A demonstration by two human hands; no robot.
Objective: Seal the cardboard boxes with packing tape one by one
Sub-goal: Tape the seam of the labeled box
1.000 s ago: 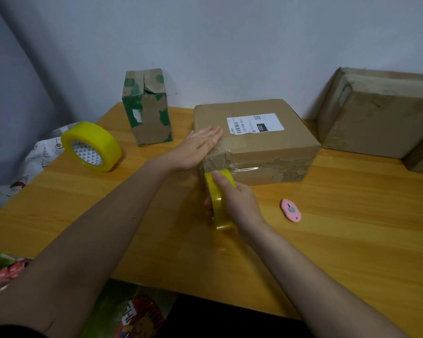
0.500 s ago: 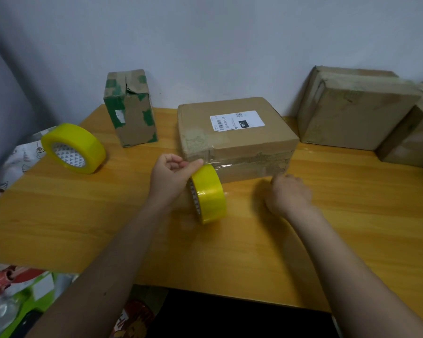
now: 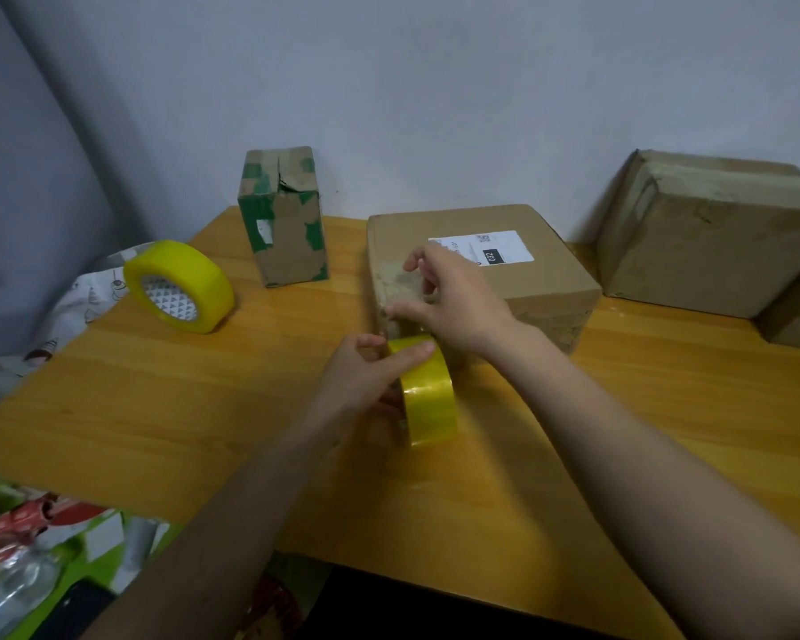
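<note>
Two hands working at the front left corner of the flat cardboard box (white shipping label on its top). Left hand gripping the tape roll, thumb lying across the roll's upper rim, fingers curled behind it; roll standing on edge on the wooden table, just in front of the box. Right hand hovering over the box corner, thumb and forefinger reaching toward the near edge, remaining fingers loosely bent; not clear whether pinching a tape end (clear tape too hard to make out against the cardboard). Second tape roll lying tilted near the left table edge, well apart from both hands. Small upright box with torn green print standing behind, between the second roll and the flat box. Larger brown boxes leaning against the wall at right. Printed bags showing below the table's near left edge.
</note>
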